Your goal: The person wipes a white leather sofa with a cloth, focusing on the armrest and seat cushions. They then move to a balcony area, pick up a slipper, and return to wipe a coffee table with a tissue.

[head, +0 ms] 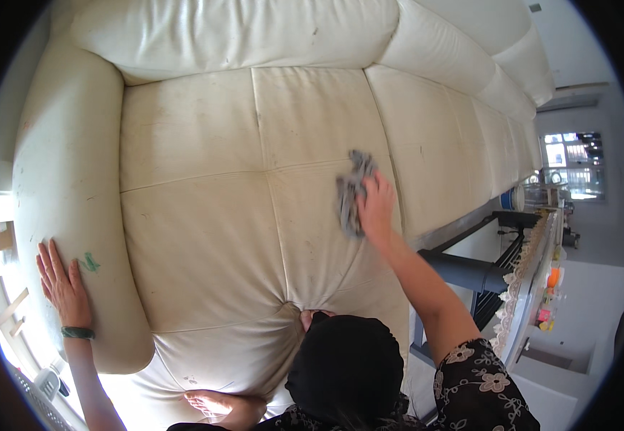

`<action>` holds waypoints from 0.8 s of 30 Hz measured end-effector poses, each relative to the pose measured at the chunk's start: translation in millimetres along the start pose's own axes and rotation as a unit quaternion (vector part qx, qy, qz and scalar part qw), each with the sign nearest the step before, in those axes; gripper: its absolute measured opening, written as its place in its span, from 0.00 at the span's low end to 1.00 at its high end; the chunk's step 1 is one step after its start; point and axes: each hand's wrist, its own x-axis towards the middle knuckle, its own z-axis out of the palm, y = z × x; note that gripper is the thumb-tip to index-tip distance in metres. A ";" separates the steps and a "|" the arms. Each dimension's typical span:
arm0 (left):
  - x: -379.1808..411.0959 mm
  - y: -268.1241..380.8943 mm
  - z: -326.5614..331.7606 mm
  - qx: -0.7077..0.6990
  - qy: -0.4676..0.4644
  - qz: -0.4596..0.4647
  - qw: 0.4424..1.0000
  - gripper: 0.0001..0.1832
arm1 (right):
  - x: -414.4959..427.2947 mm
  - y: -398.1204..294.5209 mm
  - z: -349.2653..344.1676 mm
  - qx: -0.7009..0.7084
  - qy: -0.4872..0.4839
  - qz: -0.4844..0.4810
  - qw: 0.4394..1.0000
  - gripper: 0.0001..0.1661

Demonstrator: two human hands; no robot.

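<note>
A cream leather sofa (198,226) fills most of the view, its seat creased and marked with small dark stains. My right hand (379,207) presses a crumpled grey cloth (350,207) onto the seat, left of the seam between two cushions. Part of the cloth is hidden under my fingers and blurred. Flat on the sofa's left armrest (80,134) lies my left hand (63,285), holding nothing, with a dark green bangle (78,332) at the wrist. Beside its thumb is a green mark (90,262) on the leather.
My knee in black fabric (347,366) and a bare foot (209,401) rest on the sofa's front part. Close on the right stands a table with a lace-edged cloth (514,280) and dark legs (462,269). Several small colourful items, one an orange object (554,277), stand on it.
</note>
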 end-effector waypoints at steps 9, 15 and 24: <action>-1.3 3.8 -1.5 0.004 0.028 0.015 0.999 0.30 | 9.6 70.9 15.1 0.013 0.002 0.081 0.997 0.25; -0.4 22.2 -12.6 0.009 0.003 -0.006 1.000 0.30 | -150.4 104.1 -33.9 -0.012 -0.058 0.385 0.921 0.26; 1.1 37.2 -36.6 -0.040 -0.078 -0.060 0.994 0.33 | -94.5 49.8 -3.7 0.079 -0.036 0.192 0.978 0.23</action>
